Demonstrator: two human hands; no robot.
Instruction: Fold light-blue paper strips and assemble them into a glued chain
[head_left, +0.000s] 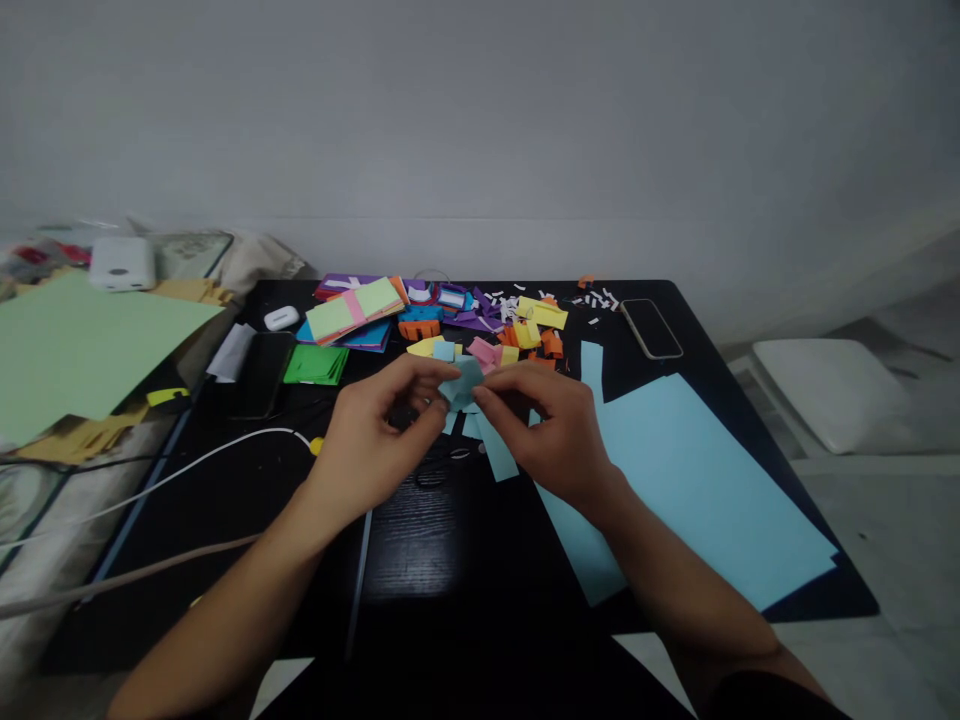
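Between my two hands is a small piece of light blue paper (465, 383), pinched by both above the black table. My left hand (381, 425) grips its left side with thumb and fingertips. On the other side my right hand (551, 425) pinches the right edge with thumb and forefinger. Below them lie a few cut light blue strips (497, 450) and a pair of scissors (431, 478), partly lost against the dark surface. Large light blue sheets (697, 480) lie under and beyond my right forearm.
Bundled coloured strips (356, 310), green paper pieces (315, 364), yellow pieces (541, 313) and white scraps (600, 300) cover the table's back. A phone (651, 329) lies at the right. A white earbud case (281, 318) and a white cable (217, 445) are on the left.
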